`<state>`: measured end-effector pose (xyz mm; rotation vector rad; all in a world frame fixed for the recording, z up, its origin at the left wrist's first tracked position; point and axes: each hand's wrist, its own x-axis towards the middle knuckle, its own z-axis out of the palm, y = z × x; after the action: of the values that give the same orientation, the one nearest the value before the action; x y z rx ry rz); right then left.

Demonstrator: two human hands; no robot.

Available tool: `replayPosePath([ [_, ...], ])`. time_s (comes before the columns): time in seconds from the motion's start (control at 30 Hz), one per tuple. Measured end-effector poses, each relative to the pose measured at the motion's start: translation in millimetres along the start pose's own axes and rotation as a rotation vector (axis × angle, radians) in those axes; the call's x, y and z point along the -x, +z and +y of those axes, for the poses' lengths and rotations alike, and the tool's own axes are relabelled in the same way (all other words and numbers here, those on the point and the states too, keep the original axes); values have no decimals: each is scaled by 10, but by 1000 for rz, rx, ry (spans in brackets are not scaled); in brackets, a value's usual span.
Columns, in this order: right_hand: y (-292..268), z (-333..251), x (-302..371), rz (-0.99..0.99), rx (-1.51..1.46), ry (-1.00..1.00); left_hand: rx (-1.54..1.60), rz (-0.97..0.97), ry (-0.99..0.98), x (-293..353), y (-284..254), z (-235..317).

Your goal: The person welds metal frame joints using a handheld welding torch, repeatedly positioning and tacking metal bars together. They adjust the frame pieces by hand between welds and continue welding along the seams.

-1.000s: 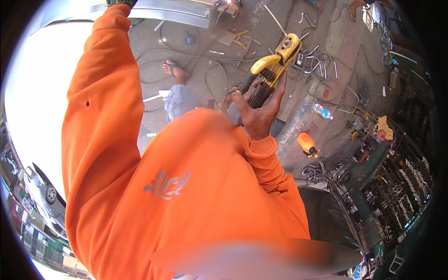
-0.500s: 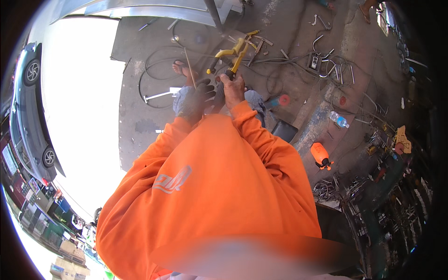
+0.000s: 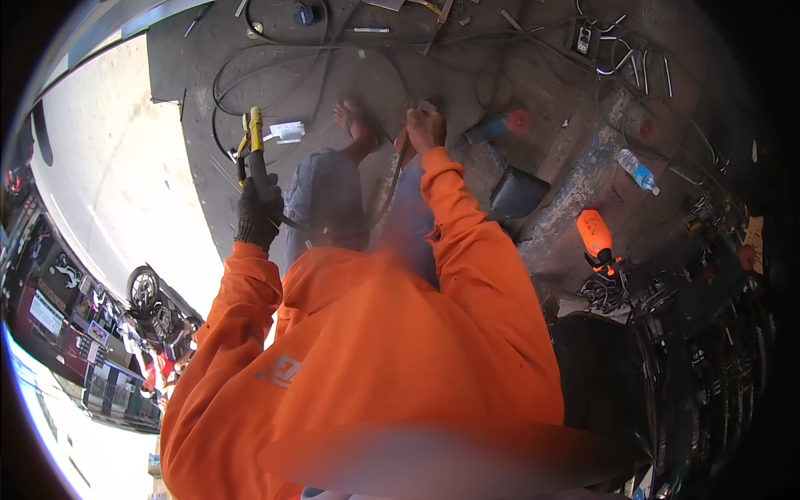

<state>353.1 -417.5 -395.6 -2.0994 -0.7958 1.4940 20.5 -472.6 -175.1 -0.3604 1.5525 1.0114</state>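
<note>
My left hand, in a dark glove, is closed round the handle of a yellow and black welding electrode holder, its jaws pointing away from me. A dark cable runs from the holder's end, sags across my lap and rises toward my right hand. Bare and half closed, that hand is out over the floor beyond my right knee and seems to grip the cable. The fingertips are partly hidden. Near the holder, a white and silver piece lies on the floor.
Cables loop over the floor ahead. To the right are an orange spray bottle, a water bottle, a black box-like object, a blue tool with a red disc, a power outlet box and bent metal rods.
My hands have parted. The left has carried the electrode holder to the left; the right has let go of it and moved slightly up and right. The thin rod no longer shows in my left hand.
</note>
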Motion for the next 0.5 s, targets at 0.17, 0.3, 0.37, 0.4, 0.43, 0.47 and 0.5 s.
replayPosePath([
  [0.17,-196,1120,-1555,208,209,158,-37,84,-19,-654,-226,-25],
  [0.3,121,1234,-2642,297,410,195,77,4,5,-1128,-153,-71],
  [0.37,333,1143,-3065,311,332,207,-849,9,546,-1291,-46,-142],
  [0.4,377,1101,-3271,333,381,207,-779,28,520,-1384,45,-203],
  [0.43,628,1061,-3418,232,408,158,-425,108,319,-1423,83,-240],
  [0.47,706,1059,-3555,146,359,149,-217,75,229,-1500,148,-278],
  [0.5,835,1056,-3691,169,431,162,-213,134,233,-1545,180,-289],
])
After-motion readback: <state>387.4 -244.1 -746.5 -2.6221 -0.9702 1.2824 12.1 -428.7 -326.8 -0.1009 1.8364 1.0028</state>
